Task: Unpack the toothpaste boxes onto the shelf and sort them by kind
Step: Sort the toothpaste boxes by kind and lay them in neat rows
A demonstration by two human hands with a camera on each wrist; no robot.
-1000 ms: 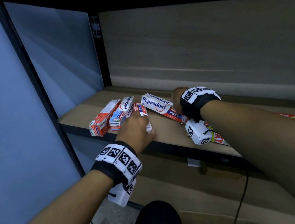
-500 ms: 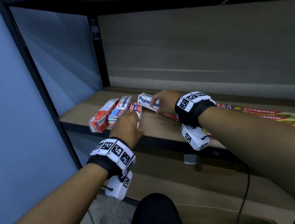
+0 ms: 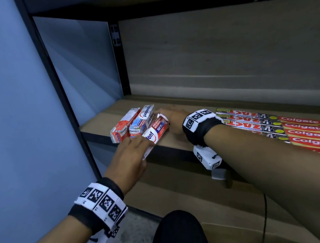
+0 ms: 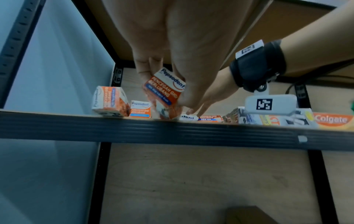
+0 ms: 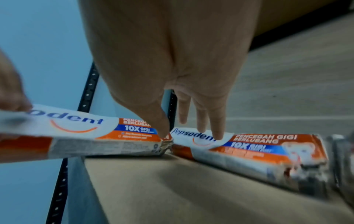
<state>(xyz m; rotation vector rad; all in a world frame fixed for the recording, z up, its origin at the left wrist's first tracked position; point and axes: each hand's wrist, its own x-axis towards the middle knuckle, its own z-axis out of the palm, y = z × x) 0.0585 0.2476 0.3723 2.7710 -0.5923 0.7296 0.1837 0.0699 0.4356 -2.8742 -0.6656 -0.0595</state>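
Observation:
My left hand (image 3: 138,144) pinches one end of a red and white Pepsodent box (image 3: 156,133), which lies slanted and overhangs the front edge of the shelf board (image 3: 178,141). Two more Pepsodent boxes (image 3: 123,126) (image 3: 142,120) lie side by side just left of it. My right hand (image 3: 171,116) reaches behind the held box. In the right wrist view its straight fingers (image 5: 218,128) press down on a further Pepsodent box (image 5: 258,148) lying flat, and its thumb touches the far end of the held box (image 5: 86,131).
Several ZACT boxes (image 3: 251,119) and Colgate boxes (image 3: 311,133) lie in rows on the right of the shelf. A black upright post (image 3: 120,66) and a blue wall (image 3: 9,115) close the left side. A lower shelf board (image 3: 181,193) sits beneath.
My right hand has slid left along the shelf toward the left group of boxes. My left hand has pulled its Pepsodent box back, so its near end now overhangs the front edge.

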